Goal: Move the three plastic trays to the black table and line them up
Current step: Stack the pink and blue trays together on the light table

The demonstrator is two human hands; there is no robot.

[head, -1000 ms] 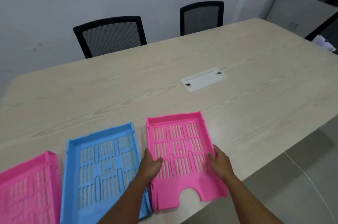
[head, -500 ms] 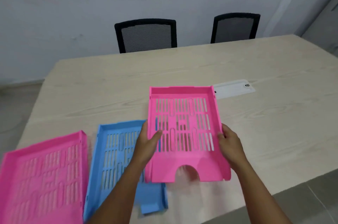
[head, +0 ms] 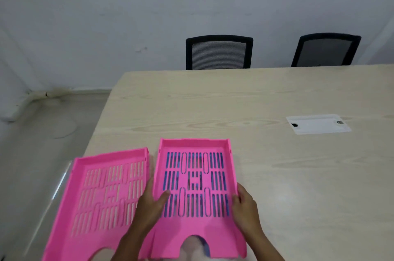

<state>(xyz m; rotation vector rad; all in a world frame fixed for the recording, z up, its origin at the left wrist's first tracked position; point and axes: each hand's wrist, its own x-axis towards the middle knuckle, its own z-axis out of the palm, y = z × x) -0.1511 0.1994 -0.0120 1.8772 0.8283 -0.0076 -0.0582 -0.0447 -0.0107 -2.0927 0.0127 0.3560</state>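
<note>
I hold a pink slotted plastic tray (head: 193,147) by both long sides. My left hand (head: 152,203) grips its left edge with the thumb on the tray floor, and my right hand (head: 245,205) grips its right edge. This tray sits directly over the blue tray (head: 170,159), which shows only as blue through the slots. A second pink tray (head: 100,192) lies on the light wooden table (head: 277,175) just to the left, near the table's left edge. No black table is in view.
A white cable cover plate (head: 317,124) is set into the tabletop at the right. Two black mesh chairs (head: 219,52) (head: 325,50) stand at the far side against the wall. Grey floor (head: 42,143) lies left of the table.
Both hands lifted the right-hand pink tray and carried it left over the blue tray, which is now covered. My view swung left, so the other pink tray is more in frame.
</note>
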